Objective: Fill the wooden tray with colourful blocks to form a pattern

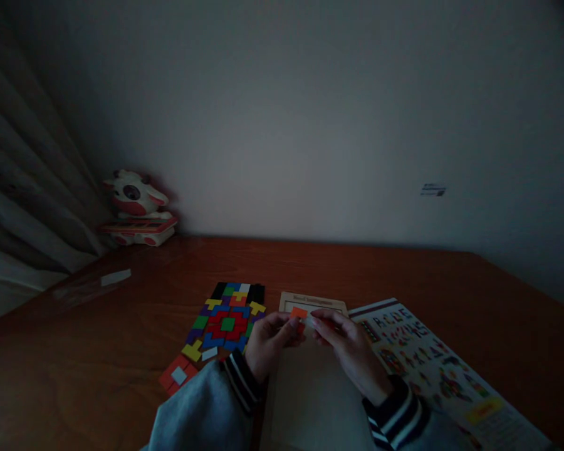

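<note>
My left hand pinches an orange puzzle piece between thumb and fingers, with a bit of red showing just below it. Close beside it, my right hand has its fingertips closed on a small white puzzle piece, partly hidden by the fingers. Both hands are raised over a pale wooden puzzle board with printed lettering at its far edge. To the left lies a flat pattern of coloured puzzle pieces, red and blue around a green centre.
A printed pattern sheet lies right of the board. Some red pieces around a white one lie at the front left. A cow-shaped toy keyboard stands at the back left by the curtain. The wall borders the wooden table.
</note>
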`<state>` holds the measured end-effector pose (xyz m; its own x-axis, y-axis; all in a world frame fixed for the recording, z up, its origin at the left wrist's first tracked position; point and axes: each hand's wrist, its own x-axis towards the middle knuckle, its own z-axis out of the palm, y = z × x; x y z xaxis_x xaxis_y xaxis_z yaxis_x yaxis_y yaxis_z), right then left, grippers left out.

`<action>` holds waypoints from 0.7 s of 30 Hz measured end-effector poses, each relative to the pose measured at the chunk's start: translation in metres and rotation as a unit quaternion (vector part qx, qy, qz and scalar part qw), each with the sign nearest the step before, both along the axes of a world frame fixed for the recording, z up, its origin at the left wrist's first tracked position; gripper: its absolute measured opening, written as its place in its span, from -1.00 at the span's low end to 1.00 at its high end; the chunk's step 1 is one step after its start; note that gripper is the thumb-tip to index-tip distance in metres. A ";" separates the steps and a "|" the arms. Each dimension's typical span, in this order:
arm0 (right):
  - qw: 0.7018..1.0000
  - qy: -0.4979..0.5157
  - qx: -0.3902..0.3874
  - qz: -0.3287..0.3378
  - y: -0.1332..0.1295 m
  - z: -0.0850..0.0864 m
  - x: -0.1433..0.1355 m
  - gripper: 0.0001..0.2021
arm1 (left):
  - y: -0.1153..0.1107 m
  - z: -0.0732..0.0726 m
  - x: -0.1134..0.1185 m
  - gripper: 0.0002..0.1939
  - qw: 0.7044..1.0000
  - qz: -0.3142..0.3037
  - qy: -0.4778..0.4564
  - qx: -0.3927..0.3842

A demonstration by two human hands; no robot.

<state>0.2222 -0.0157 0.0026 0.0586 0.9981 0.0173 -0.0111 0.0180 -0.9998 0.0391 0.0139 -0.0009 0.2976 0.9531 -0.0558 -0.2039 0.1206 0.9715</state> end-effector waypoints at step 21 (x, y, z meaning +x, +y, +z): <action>0.998 -0.030 0.043 -0.017 -0.011 0.010 -0.012 -0.61 | -0.004 0.003 0.001 -0.46 0.999 -0.034 -0.006 -0.029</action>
<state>0.2098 -0.0264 0.0128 0.0889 0.9901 0.1082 0.0514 0.1039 -0.9933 0.0400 0.0100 0.0019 0.3626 0.9258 -0.1069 -0.2047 0.1911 0.9600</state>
